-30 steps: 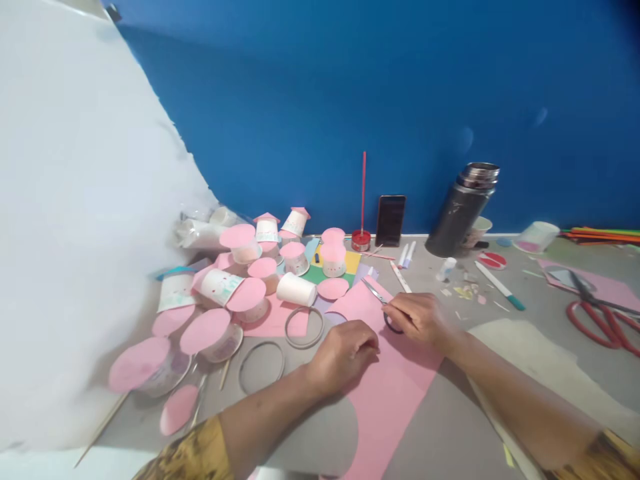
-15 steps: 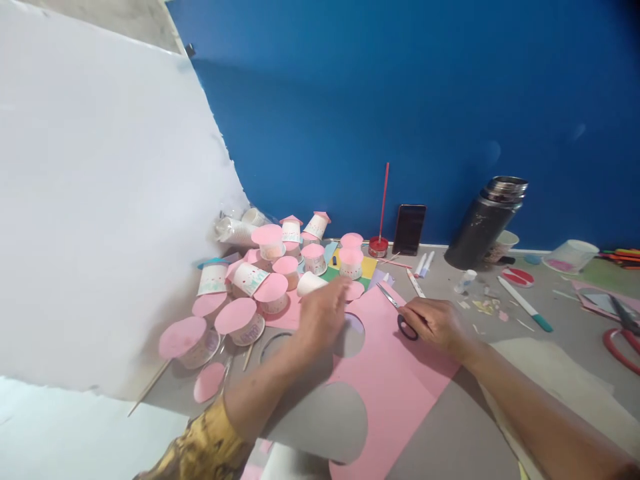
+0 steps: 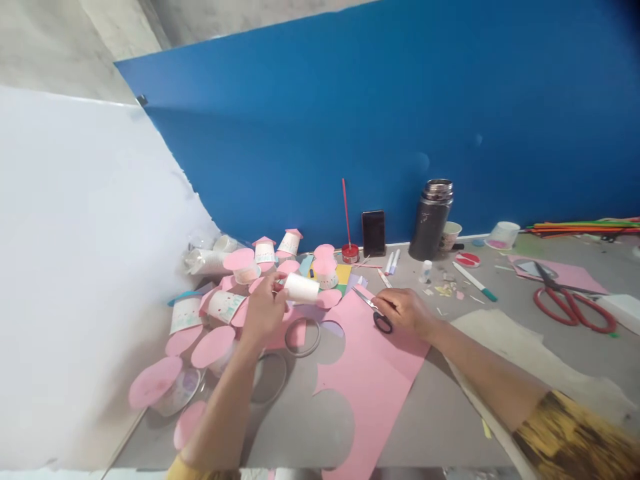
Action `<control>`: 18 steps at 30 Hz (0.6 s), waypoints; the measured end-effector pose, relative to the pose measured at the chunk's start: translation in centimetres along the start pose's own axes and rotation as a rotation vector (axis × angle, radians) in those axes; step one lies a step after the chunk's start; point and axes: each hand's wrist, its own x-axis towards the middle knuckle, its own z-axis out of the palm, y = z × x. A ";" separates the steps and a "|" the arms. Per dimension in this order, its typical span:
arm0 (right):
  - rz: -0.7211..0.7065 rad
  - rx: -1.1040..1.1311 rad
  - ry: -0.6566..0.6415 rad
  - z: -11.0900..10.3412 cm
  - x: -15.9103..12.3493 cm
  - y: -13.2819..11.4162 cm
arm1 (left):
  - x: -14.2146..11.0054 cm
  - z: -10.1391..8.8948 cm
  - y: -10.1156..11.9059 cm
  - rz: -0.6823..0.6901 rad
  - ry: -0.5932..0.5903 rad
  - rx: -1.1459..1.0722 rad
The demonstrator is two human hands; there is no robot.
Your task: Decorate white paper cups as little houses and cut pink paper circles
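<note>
White cup [image 3: 302,289] at the left hand's [image 3: 265,310] fingertips, small scissors [image 3: 383,323] with the right hand [image 3: 404,312].

Head view: the cup's on its side, just off to the right of the left hand, which is partly curled with the fingers and thumb closed on the cup's left end. Can't really tell if it's off the table [image 3: 425,427] or not. Right hand's mostly closed, fingers pinching the scissors near the handles, over the cut-up pink sheet [image 3: 383,380]. Pink-topped cups [image 3: 213,347] are bunched around the left hand, and two gray rings [image 3: 303,338] sit close by. Compared with half a second back, the left hand has slid off to the left, so the cup it was partly covering is way easier to see. Right hand's still on the scissors.
</note>
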 end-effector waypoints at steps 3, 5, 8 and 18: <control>0.076 0.093 0.045 0.2 0.1 -0.5 | -1.0 0.3 2.0 -0.015 -0.119 -0.521; 0.138 0.270 0.054 0.4 0.1 -1.2 | -1.9 1.7 3.1 -0.113 -0.325 -0.843; 0.155 0.518 0.061 0.2 0.2 -2.3 | -2.9 4.4 3.6 -0.279 -0.534 -1.020; 0.285 0.593 0.032 -0.3 0.7 -4.2 | -4.7 7.8 2.6 -0.102 -0.326 -0.617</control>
